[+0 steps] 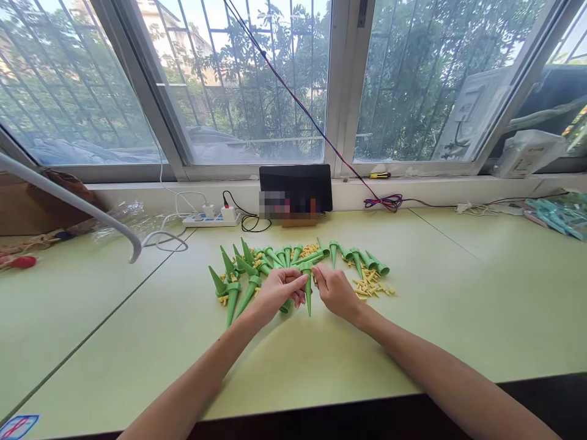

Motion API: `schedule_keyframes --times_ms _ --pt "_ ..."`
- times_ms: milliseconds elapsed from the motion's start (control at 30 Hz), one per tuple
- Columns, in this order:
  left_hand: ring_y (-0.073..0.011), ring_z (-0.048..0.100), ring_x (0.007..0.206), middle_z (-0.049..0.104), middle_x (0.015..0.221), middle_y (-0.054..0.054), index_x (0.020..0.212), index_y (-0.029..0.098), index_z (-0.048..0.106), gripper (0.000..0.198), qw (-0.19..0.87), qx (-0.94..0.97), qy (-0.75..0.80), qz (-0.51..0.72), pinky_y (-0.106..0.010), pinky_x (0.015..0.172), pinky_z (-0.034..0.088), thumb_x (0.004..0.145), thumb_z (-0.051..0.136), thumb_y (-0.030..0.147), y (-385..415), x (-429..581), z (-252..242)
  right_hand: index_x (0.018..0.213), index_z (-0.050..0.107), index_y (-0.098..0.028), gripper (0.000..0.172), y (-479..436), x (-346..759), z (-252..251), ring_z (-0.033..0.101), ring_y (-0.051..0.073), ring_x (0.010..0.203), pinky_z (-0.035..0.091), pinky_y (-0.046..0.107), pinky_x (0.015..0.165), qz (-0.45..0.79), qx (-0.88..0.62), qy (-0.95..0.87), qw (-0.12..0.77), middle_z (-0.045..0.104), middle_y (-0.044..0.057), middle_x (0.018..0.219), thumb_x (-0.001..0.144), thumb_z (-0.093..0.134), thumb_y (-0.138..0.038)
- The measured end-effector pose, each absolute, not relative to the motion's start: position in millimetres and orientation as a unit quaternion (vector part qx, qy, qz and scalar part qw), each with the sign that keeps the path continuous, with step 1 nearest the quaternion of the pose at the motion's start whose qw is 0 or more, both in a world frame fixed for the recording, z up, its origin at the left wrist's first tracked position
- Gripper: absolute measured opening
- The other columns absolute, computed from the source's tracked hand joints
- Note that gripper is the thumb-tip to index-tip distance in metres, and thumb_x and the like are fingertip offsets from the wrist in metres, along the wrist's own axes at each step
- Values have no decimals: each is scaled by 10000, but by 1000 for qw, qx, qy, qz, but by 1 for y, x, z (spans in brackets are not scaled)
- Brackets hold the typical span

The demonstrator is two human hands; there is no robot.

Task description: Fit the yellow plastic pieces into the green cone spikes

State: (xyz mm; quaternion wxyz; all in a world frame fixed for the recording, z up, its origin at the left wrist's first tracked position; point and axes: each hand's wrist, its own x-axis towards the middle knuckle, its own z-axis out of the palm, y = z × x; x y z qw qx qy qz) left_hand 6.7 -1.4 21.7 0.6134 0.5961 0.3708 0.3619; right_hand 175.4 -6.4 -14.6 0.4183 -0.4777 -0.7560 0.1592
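Observation:
My left hand is closed on a green plastic plant-watering spike, its ribbed cap up and its tip pointing down. From the other side, my right hand pinches close against the spike, just under the cap; what sits between its fingertips is too small to make out. Several more green spikes lie to the left and behind, some with tips up. Another group of green spikes rests at the right. Small yellow pegs are scattered beyond my right hand.
On the pale green table, a dark screen stands at the back by the window. A white power strip with cables lies to its left. A white curved tube reaches in from the left. Blue-green plastic packs are at far right.

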Motion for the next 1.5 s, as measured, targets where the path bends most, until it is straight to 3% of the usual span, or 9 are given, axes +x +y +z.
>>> schedule_keyframes --times_ms 367,567,800,933,1067,1200,1500 --pt "-95 542 493 640 632 -28 791 129 665 389 605 581 394 376 -200 448 421 766 712 514 0 3 23 664 388 -220 401 -12 173 -7 412 138 529 266 259 547 182 -470 -750 428 490 -4 598 1018 349 -404" --pt "-75 471 410 608 556 6 842 142 622 364 597 578 417 369 -180 384 337 780 713 489 -1 4 23 618 367 -213 453 -15 174 -4 323 126 497 215 267 528 179 -470 -752 426 378 -29 535 1008 370 -443" --pt "-73 453 399 590 547 19 828 151 603 367 583 585 429 366 -178 372 313 769 711 496 -2 5 23 610 349 -209 468 -14 174 -3 316 120 494 211 267 517 180 -475 -752 419 371 -36 528 1003 388 -461" --pt "-82 451 398 572 528 30 799 156 600 341 511 629 447 379 -195 393 337 789 671 489 -1 6 22 636 451 -198 438 -8 178 -5 436 131 546 267 262 551 186 -489 -760 387 504 -6 580 1021 356 -382" --pt "-89 465 439 573 522 21 735 154 614 298 383 697 462 392 -204 446 352 838 610 433 3 5 16 697 542 -181 390 -1 185 -8 524 154 632 305 266 604 146 -550 -770 288 628 39 692 1019 356 -299" --pt "-90 454 458 577 523 21 726 154 626 272 327 727 459 392 -208 476 349 863 576 383 6 4 11 766 599 -174 368 0 186 -10 601 190 743 319 274 635 120 -575 -786 193 689 81 815 1016 377 -326" --pt "-105 474 500 561 544 23 741 158 635 266 269 748 460 396 -213 511 360 878 556 371 7 4 6 822 592 -191 269 -5 184 -8 573 161 666 270 245 560 127 -586 -775 202 669 37 755 959 504 -405"
